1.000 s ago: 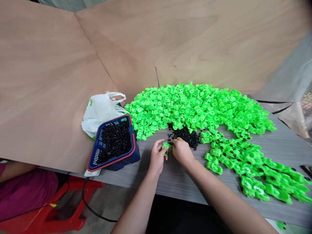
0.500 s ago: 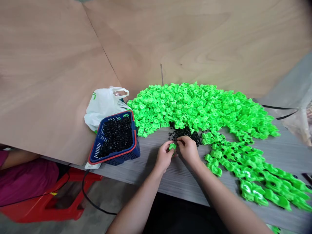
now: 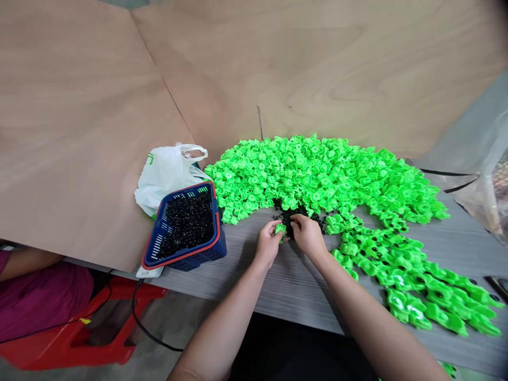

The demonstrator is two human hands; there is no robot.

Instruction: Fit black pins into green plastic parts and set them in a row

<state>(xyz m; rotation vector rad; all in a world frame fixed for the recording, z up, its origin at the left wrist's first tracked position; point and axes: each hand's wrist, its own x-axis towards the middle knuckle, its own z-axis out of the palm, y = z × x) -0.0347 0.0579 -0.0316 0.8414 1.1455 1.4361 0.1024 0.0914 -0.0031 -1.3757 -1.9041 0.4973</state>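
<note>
My left hand (image 3: 269, 244) holds a small green plastic piece (image 3: 280, 232) between thumb and fingers. Close on its right, my right hand (image 3: 307, 233) is at the near edge of a small pile of black parts (image 3: 296, 212), its thumb and fingertips together; whatever they pinch is too small to make out. Behind both hands rises a large heap of green pieces (image 3: 301, 169). Rows of green pieces with black dots (image 3: 400, 275) spread over the table to the right.
A blue basket with a red rim (image 3: 217, 233) full of black parts stands at the left, before a white plastic bag (image 3: 166, 172). Behind the grey table (image 3: 238, 264) is a wooden panel. A person's arm and a red stool (image 3: 67, 349) show at lower left; a dark object lies far right.
My right hand has moved slightly away from the green piece, onto the black pile. The piece in my left hand has turned a little. The view has shifted slightly.
</note>
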